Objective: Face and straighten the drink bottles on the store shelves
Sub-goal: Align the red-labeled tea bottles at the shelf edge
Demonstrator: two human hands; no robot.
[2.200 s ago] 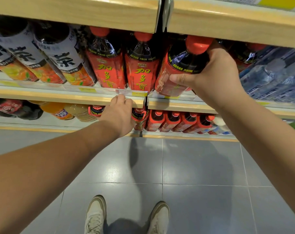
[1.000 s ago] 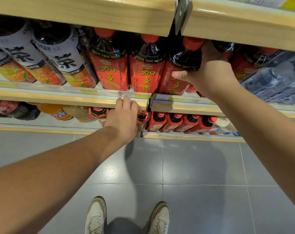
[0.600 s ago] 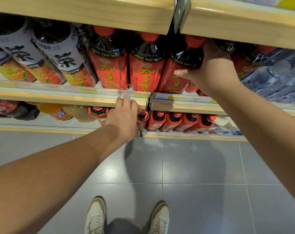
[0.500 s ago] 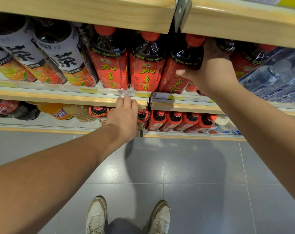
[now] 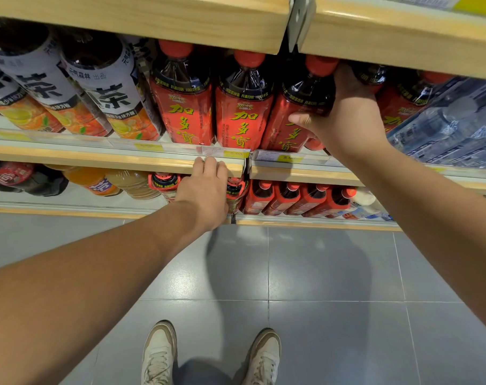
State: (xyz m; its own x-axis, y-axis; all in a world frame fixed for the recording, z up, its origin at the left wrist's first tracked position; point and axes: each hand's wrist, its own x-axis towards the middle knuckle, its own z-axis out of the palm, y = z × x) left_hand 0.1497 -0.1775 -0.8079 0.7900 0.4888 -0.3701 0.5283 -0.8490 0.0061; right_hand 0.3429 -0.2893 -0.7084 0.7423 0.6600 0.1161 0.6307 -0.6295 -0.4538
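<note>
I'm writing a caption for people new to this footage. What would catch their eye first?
First, the bright row of red-labelled tea bottles on the middle shelf, where the right hand grips the third bottle at its dark shoulder. Below, the left hand rests on the wooden shelf edge, and white-labelled tea bottles stand at the left.

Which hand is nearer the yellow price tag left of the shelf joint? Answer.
Left. The left hand rests on the shelf edge beside the price tag; the right hand grips a red bottle above.
</note>
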